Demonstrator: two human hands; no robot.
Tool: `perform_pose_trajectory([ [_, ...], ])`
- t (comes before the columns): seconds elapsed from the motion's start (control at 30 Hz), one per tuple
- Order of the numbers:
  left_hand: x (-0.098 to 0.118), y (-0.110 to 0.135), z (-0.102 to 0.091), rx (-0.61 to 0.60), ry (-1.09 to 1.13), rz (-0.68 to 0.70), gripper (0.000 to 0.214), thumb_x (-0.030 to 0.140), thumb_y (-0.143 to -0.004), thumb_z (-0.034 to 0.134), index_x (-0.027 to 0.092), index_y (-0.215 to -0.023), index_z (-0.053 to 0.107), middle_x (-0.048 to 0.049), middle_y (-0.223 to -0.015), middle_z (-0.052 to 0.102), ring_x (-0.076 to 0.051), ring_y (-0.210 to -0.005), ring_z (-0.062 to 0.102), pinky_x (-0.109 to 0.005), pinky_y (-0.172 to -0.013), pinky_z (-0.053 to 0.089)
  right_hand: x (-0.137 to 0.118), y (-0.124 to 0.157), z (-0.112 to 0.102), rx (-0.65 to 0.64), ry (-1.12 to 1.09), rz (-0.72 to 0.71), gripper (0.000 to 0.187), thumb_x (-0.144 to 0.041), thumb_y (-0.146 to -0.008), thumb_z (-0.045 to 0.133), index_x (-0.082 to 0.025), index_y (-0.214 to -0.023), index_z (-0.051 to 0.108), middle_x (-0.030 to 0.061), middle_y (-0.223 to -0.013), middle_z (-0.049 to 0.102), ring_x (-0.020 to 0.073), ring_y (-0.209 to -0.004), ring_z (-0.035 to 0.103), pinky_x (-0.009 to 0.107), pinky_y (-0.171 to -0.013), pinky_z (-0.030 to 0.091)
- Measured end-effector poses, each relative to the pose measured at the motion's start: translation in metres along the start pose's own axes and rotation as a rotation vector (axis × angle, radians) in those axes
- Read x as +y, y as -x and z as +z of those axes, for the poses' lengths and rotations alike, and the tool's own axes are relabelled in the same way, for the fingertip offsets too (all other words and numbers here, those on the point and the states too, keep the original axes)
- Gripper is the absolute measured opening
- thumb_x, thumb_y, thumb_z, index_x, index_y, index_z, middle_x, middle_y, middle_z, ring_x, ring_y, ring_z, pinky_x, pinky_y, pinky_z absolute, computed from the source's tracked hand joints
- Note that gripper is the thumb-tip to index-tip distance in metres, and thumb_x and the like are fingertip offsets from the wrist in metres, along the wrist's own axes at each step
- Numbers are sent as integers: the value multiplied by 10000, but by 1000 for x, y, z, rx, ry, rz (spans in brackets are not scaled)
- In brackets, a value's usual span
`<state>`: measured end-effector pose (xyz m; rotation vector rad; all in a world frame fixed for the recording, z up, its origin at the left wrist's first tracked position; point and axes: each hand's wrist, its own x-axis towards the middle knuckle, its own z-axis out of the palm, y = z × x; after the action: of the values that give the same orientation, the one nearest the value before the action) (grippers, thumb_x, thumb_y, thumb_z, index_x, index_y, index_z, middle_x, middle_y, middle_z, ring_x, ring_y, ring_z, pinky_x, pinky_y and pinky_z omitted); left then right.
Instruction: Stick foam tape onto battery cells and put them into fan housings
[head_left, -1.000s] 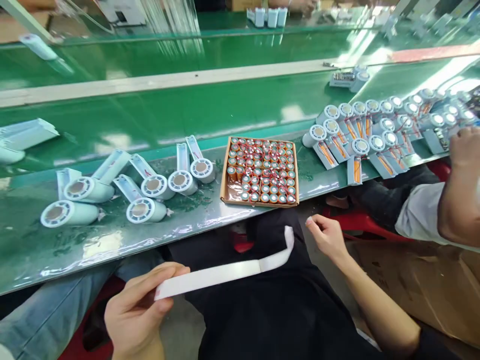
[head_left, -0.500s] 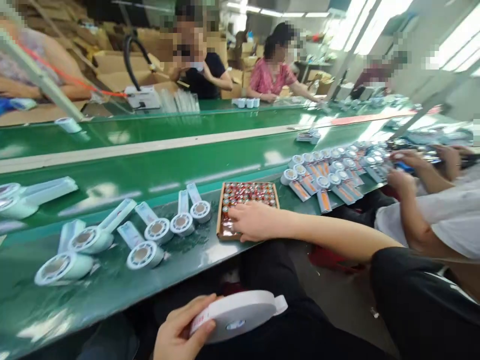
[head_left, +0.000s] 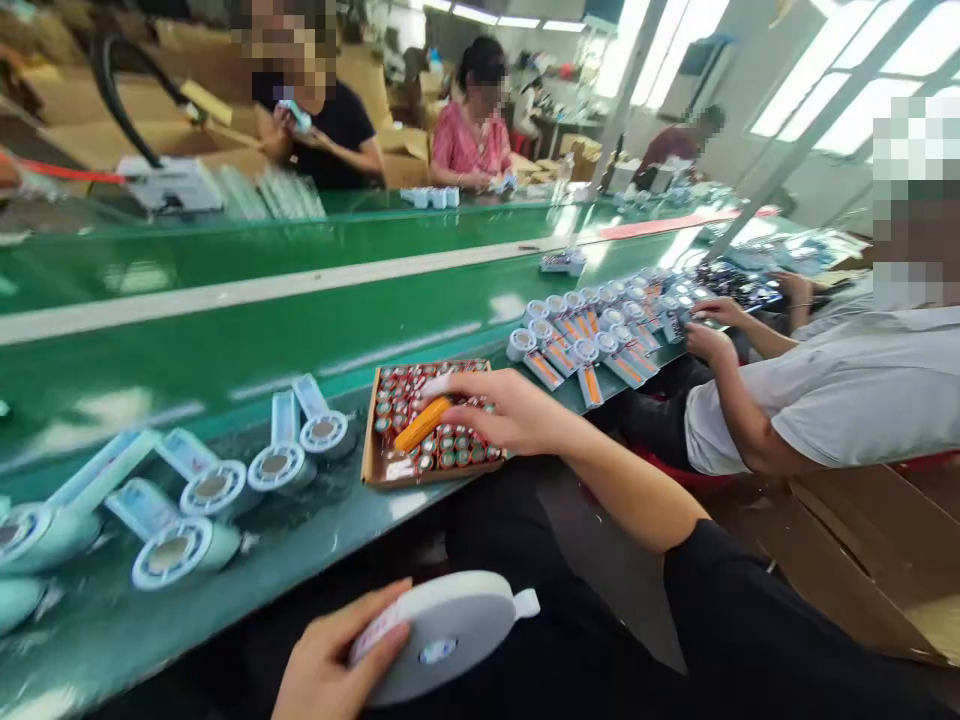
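My left hand is closed around the edge of a roll of white tape, held low over my lap with its loose tail sticking out to the right. Between the thumb and fingers of my right hand is an orange cylindrical battery, tilted above a shallow cardboard box. Several batteries stand upright in that box, packed in rows, with a bare part at its front left corner. Part of the rows is hidden under my right hand.
Several pale blue handheld fan bodies lie left of the box. More, with orange strips, are grouped to the right. Behind runs a green conveyor belt. A co-worker in a white shirt sits at right; others sit across.
My right hand has lifted from the front of the box and now has an orange battery in it. The view has swung right; my left hand still grips the tape roll.
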<state>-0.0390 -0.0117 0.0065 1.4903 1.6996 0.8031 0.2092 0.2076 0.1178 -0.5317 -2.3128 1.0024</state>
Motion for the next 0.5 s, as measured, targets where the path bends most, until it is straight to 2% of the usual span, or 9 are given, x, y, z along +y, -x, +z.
perform_pose_trajectory([
  [0.03,10,-2,3,-47,12,-21,429,663,-802,736,326,-1033,868,-35,-1072,822,-300,-981,809,-340,-892,665,-3,16,-1,59,-146,7,307,-341,-1063,601,-228,-1348,614,79,-1297,745,198,-1197,701,324,-1003,537],
  [0.1,26,-7,11,-152,31,-78,376,558,-850,731,311,-1105,854,-22,-1134,816,-277,-1034,798,-322,-949,639,-4,47,2,80,-398,112,366,-347,-1015,695,-247,-1347,575,91,-1315,747,210,-1228,710,348,-1009,569],
  [0.2,34,-16,29,-279,117,-132,369,468,-869,751,285,-1177,833,-7,-1175,815,-238,-1037,788,-273,-956,606,0,87,13,8,-625,344,343,-344,-892,855,-230,-1143,651,84,-1158,808,226,-1073,781,359,-934,622],
  [0.3,34,-22,47,-372,147,-118,381,450,-876,762,272,-1207,821,-4,-1199,811,-225,-1037,779,-254,-922,581,4,115,25,15,-728,431,332,-433,-859,877,-199,-1032,716,81,-1051,823,238,-961,805,349,-844,646],
  [0.37,36,-26,56,-418,130,-78,362,442,-892,753,274,-1206,820,5,-1184,816,-216,-1012,775,-246,-880,562,4,127,30,2,-642,417,350,-486,-899,828,-195,-1076,746,72,-1010,818,226,-897,802,323,-779,638],
  [0.5,48,-37,64,-516,109,-14,333,467,-931,714,273,-1179,823,29,-1039,831,-177,-864,744,-227,-735,494,3,133,41,-187,-68,256,256,-415,-958,777,-189,-1078,773,64,-921,791,191,-825,751,276,-746,562],
])
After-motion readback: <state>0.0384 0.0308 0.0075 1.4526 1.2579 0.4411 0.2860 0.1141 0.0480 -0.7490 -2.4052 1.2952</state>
